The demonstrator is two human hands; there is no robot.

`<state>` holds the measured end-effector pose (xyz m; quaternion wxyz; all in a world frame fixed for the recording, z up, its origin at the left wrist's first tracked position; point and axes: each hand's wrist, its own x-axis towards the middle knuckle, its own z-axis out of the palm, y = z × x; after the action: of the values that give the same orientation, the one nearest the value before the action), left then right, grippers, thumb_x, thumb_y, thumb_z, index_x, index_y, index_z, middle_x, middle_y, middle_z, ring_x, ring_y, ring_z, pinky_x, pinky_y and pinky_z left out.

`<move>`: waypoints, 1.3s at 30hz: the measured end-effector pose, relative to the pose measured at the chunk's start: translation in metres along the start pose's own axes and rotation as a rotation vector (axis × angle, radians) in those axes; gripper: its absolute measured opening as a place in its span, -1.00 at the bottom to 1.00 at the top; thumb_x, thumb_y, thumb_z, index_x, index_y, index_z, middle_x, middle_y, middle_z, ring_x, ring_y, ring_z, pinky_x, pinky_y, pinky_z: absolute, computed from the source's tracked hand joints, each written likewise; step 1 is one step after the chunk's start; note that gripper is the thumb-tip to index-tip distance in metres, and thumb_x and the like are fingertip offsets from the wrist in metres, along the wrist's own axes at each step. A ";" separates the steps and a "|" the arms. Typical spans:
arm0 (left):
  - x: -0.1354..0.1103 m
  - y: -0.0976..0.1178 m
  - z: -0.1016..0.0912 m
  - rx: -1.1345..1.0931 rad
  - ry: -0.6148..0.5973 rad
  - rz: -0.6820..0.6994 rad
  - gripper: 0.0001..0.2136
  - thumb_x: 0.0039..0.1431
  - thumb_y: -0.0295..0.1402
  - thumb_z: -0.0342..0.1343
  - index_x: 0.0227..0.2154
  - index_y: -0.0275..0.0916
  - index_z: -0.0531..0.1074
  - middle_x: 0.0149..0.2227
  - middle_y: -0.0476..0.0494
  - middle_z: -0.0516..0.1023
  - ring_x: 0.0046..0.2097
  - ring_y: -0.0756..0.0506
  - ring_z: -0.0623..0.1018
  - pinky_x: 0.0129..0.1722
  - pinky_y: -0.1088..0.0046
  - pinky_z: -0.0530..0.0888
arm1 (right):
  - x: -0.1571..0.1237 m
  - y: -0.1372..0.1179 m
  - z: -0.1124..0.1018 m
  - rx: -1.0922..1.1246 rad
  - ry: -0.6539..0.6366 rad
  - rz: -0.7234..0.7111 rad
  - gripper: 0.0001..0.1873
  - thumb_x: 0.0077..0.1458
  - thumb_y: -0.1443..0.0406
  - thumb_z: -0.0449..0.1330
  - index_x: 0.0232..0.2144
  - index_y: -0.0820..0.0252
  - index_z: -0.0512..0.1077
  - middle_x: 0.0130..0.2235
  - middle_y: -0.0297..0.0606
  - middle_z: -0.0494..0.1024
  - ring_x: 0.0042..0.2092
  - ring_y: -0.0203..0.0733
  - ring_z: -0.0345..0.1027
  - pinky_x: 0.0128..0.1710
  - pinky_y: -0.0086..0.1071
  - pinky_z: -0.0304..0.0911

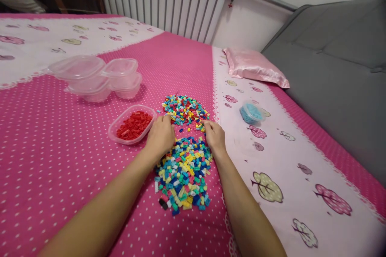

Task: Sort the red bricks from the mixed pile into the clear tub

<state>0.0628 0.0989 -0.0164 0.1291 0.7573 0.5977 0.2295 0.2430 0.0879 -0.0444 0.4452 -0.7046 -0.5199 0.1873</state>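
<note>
Two heaps of small mixed-colour bricks lie on the pink dotted bedsheet (60, 148): a far heap (185, 111) and a near heap (183, 172). My left hand (161, 135) rests between them, fingers curled at the far heap's left edge. My right hand (214, 135) reaches the far heap's right edge, fingers bent onto the bricks. What either hand grips is hidden. A clear tub of red bricks (132, 125) sits just left of my left hand. A small tub of light-blue bricks (251, 113) stands to the right.
A stack of empty clear tubs and lids (96, 78) stands at the back left. A pink satin pillow (253, 67) lies by the grey headboard (334, 68). A white radiator (169, 4) runs along the far wall.
</note>
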 end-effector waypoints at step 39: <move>0.006 -0.012 0.009 -0.055 -0.001 0.099 -0.72 0.03 -0.44 0.11 -0.14 -0.19 0.48 -0.19 -0.18 0.44 -0.12 -0.19 0.47 -0.14 0.31 0.40 | -0.004 0.001 0.008 0.145 -0.138 -0.107 -0.58 0.17 0.10 -0.02 -0.24 0.22 0.53 -0.23 -0.21 0.62 -0.18 -0.15 0.46 -0.15 -0.32 0.27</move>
<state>0.0585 0.1082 -0.0283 0.1387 0.7822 0.5529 0.2514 0.2364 0.0871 -0.0505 0.4676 -0.6271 -0.5714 0.2484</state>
